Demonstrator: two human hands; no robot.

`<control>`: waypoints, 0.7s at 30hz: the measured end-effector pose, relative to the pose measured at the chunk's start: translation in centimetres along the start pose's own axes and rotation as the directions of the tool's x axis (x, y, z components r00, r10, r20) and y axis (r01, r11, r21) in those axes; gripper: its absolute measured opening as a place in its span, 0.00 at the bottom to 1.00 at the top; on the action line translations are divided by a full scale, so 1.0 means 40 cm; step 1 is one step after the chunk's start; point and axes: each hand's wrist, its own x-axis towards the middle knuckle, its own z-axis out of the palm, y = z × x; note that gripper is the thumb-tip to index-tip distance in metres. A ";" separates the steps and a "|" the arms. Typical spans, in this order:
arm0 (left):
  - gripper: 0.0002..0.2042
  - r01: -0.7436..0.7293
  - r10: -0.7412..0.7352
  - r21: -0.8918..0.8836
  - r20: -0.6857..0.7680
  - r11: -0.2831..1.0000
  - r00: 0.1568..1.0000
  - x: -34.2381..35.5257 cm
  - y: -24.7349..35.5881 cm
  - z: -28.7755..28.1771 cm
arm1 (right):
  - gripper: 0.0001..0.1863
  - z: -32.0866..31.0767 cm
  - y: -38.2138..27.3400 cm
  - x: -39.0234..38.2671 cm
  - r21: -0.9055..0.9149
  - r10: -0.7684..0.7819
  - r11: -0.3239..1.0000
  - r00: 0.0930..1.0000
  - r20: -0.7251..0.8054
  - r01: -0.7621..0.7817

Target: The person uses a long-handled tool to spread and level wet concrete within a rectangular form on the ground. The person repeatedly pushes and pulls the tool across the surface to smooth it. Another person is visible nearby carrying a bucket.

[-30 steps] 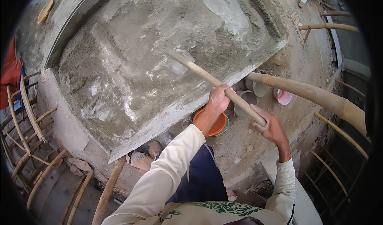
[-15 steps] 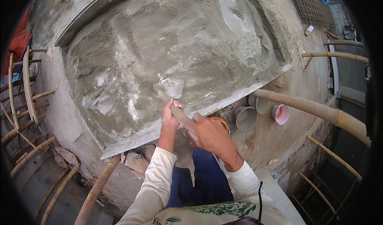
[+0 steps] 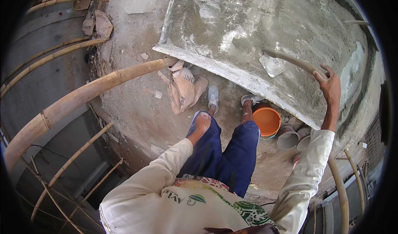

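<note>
Only partly blended, by appearance: grey mix [image 3: 286, 22] inside trough [image 3: 232, 73], with unblended-looking pale patches [image 3: 233, 39]; hoe [image 3: 292, 59] resting on mix near trough's front edge; right hand [image 3: 329, 85] above trough at hoe's end, fingers part-spread, grip unclear; left hand [image 3: 202, 124] outside trough, on knee [image 3: 213, 131], finger closure not discernible.

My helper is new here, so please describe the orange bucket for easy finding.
Along the near edge of the big tray of grey mix, find the person's right shoe. The orange bucket stands just right of it, brighter than nearby greyish buckets.
</note>
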 end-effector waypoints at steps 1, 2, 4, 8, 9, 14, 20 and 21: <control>0.13 0.057 -0.055 0.008 -0.148 0.998 0.987 0.006 -0.045 -0.047 | 0.31 -0.001 0.023 -0.017 -0.008 0.030 1.000 0.999 0.016 -0.030; 0.17 0.136 -0.130 0.014 -0.221 0.991 0.967 0.038 -0.106 -0.105 | 0.30 0.005 0.017 -0.036 -0.031 0.046 0.998 0.999 0.006 -0.046; 0.25 0.136 -0.091 0.110 -0.337 0.985 0.937 0.119 -0.209 -0.168 | 0.31 0.021 0.018 -0.057 -0.054 0.047 0.997 0.999 -0.006 -0.047; 0.41 -0.128 0.218 0.306 -0.282 0.943 0.934 0.306 -0.274 -0.164 | 0.32 0.026 0.059 -0.046 -0.098 0.014 0.995 1.000 -0.020 -0.016; 0.43 -0.070 0.168 0.334 -0.273 0.940 0.947 0.341 -0.257 -0.154 | 0.32 0.035 0.055 -0.042 -0.097 0.006 0.995 1.000 -0.023 -0.008; 0.41 0.213 -0.065 0.480 -0.307 0.851 0.950 0.436 -0.170 -0.078 | 0.32 0.024 0.021 -0.061 -0.304 0.029 0.952 0.998 -0.052 -0.043; 0.24 -0.037 0.109 0.384 -0.168 0.923 0.980 0.668 -0.466 -0.244 | 0.30 0.070 -0.006 -0.046 -0.256 -0.060 0.966 0.993 -0.104 0.031; 0.22 -0.099 0.137 0.319 -0.099 0.942 0.986 0.687 -0.510 -0.296 | 0.30 0.098 -0.065 -0.052 -0.243 -0.022 0.970 0.996 -0.089 0.000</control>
